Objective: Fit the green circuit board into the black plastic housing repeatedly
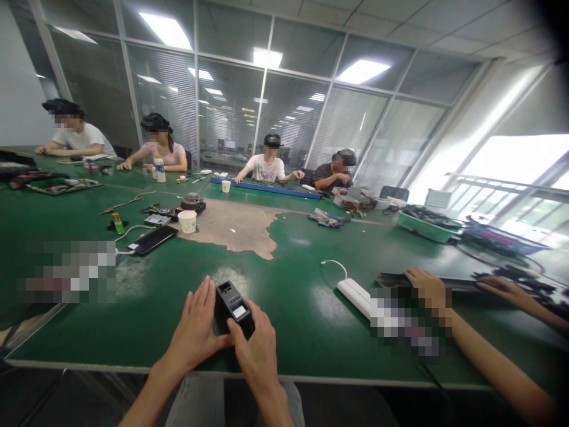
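At the left of my head view, a black smartphone [153, 241] lies on the green table [302, 350], and beyond it, a little to the right, stands a white paper cup [187, 223]. Next comes my left hand [195, 323], which is open, the fingers held long and close together, the thumb pointing to the near end of a black handheld device [231, 298]; whether this thumb touches it, I cannot tell. The device is near the table edge, directly in front of me, and my right hand [258, 341] is clasped on its near part, thumb on one side, fingers on the other. Further right are a white power strip [353, 295] and a co-worker's hand [430, 292]. As I judge, the device is in grasp and its case seems whole, with no loose part beside it; how much handling is left, I cannot say. It looks long and boxy, with a dark window at the far end, small marks like buttons in the middle, and a bright white rectangle nearer to me.
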Tool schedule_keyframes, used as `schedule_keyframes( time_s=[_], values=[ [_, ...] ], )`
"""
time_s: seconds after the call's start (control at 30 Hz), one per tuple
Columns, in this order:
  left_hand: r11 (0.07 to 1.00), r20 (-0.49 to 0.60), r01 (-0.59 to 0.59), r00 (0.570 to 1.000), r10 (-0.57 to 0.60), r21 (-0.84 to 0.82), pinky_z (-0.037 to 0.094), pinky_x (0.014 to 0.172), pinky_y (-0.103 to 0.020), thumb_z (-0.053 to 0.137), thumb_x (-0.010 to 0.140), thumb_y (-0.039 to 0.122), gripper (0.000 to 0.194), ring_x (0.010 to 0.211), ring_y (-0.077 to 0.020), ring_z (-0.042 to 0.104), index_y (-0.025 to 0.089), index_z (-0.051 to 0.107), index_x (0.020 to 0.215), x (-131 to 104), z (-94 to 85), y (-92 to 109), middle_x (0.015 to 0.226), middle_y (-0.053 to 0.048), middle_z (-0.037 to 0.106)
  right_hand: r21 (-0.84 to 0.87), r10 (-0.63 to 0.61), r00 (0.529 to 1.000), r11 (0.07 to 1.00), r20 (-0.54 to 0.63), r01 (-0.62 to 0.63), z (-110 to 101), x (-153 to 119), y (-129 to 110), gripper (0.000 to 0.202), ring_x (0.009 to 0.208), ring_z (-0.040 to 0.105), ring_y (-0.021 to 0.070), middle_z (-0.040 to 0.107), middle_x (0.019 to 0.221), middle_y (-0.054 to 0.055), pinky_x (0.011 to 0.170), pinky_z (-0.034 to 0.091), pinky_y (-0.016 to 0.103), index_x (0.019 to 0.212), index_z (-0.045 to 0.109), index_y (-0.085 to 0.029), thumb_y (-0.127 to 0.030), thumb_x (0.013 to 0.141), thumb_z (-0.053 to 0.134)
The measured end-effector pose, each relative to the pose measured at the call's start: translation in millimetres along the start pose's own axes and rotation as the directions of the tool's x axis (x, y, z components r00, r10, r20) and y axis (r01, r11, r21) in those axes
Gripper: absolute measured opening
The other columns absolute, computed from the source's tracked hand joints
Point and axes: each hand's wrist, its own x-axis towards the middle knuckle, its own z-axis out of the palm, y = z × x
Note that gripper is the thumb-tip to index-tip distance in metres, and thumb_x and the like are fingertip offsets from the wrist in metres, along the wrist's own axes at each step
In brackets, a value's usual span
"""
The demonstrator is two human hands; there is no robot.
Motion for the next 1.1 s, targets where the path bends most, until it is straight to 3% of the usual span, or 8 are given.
schedule_keyframes(
  time_s=[0.23,0.4,0.6,0.8,1.0,1.1],
  values=[
    [1.0,0.051,0.018,0.999,-0.018,0.002,0.016,0.115,-0.058,0.066,0.061,0.072,0.128,0.144,-0.0379,0.016,0.012,-0.002,0.152,1,-1.2,0,0.157,-0.023,0.012,0.123,0.045,0.989,0.992,-0.142,-0.028,-22,21,-12,0.047,0.116,0.057,0.0235,0.062,0.124,0.009,0.1,0.043,0.037,0.126,0.056,-0.02,-0.042,0.085,0.059],
    [0.999,0.056,0.027,0.998,-0.029,0.025,0.014,0.116,-0.056,0.063,0.061,0.075,0.125,0.144,-0.037,0.016,0.013,0.003,0.152,1,-1.3,0,0.157,-0.021,0.014,-0.007,0.066,0.981,0.998,-0.182,-0.068,-27,29,12,0.049,0.115,0.055,0.0261,0.061,0.123,0.012,0.1,0.041,0.041,0.126,0.055,-0.017,-0.046,0.087,0.055],
    [0.998,0.069,0.018,0.997,-0.022,0.061,0.014,0.116,-0.056,0.056,0.064,0.081,0.12,0.144,-0.0364,0.017,0.012,0.01,0.151,1,1.0,-2,0.157,-0.021,0.015,-0.199,-0.014,0.992,0.98,-0.127,-0.012,-14,25,39,0.054,0.12,0.051,0.0297,0.059,0.125,0.019,0.102,0.039,0.045,0.128,0.054,-0.008,-0.046,0.089,0.051],
    [0.998,0.069,0.015,0.997,-0.019,0.058,0.015,0.116,-0.056,0.056,0.065,0.08,0.117,0.144,-0.0364,0.018,0.012,0.015,0.151,1,0.5,-2,0.157,-0.02,0.015,-0.263,-0.031,0.988,0.965,-0.151,-0.01,-10,19,49,0.076,0.125,0.047,0.0324,0.051,0.135,0.023,0.104,0.038,0.046,0.14,0.039,-0.001,-0.048,0.083,0.059],
    [0.999,0.075,0.023,0.997,-0.026,0.041,0.015,0.115,-0.057,0.056,0.065,0.08,0.114,0.144,-0.0369,0.019,0.012,0.021,0.149,1,-2.3,-1,0.157,-0.021,0.017,-0.232,0.007,0.997,0.972,-0.077,-0.025,-19,19,42,0.049,0.115,0.055,0.0304,0.063,0.119,0.017,0.099,0.042,0.044,0.123,0.059,-0.011,-0.041,0.085,0.056],
    [0.999,0.083,0.027,0.996,-0.03,0.037,0.015,0.116,-0.056,0.056,0.065,0.08,0.112,0.144,-0.0364,0.019,0.013,0.023,0.149,0,-2.8,-1,0.157,-0.02,0.018,-0.145,0.051,0.994,0.987,-0.092,-0.064,-24,20,31,0.047,0.112,0.058,0.0287,0.064,0.118,0.015,0.097,0.043,0.042,0.123,0.058,-0.014,-0.042,0.086,0.055]
  ],
)
